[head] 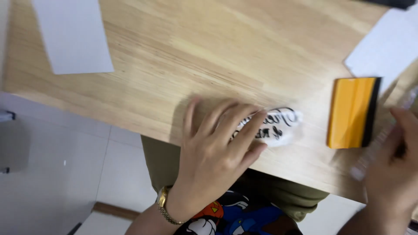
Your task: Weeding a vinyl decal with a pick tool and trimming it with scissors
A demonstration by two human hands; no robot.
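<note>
My left hand (213, 148) lies flat with fingers spread on a small white sticker with black script lettering (278, 124), near the front edge of the wooden table (209, 52). An orange squeegee with a black edge (353, 112) rests on the table just right of the sticker. At the right edge, my right hand (394, 174) is closed on a clear, see-through strip (379, 146) that slants up toward the right; the picture is blurred there.
A white sheet of paper (72, 32) lies at the table's back left and another white sheet (385, 45) at the back right. A pale tiled floor (56, 174) shows below the table edge on the left.
</note>
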